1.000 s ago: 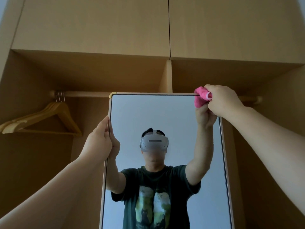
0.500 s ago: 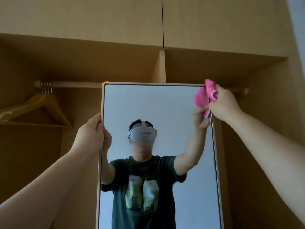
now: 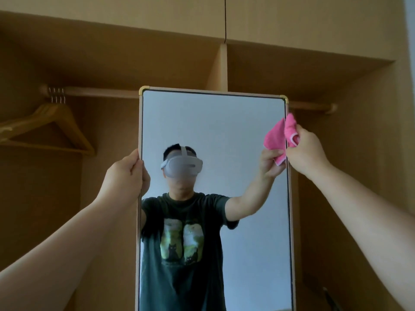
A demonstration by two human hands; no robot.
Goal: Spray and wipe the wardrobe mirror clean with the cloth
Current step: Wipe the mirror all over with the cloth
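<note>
A tall framed mirror (image 3: 235, 122) stands upright in front of an open wooden wardrobe. My left hand (image 3: 122, 176) grips its left frame edge at mid height. A bunched pink cloth (image 3: 290, 129) is held in my right hand (image 3: 307, 151) and pressed against the mirror's right frame edge, a little below the top right corner. The glass reflects a person in a dark T-shirt with both arms raised, and the cloth. No spray bottle is in view.
Behind the mirror a wooden hanging rail (image 3: 101, 93) crosses the wardrobe, with wooden hangers (image 3: 51, 122) at the left. A vertical divider (image 3: 221, 66) and closed upper cabinet doors (image 3: 292, 21) sit above. The wardrobe's right side panel (image 3: 399, 153) is close to my right arm.
My right hand has slid the cloth from the top edge near the right corner down onto the right frame edge. The view has tilted up. My left hand keeps its grip.
</note>
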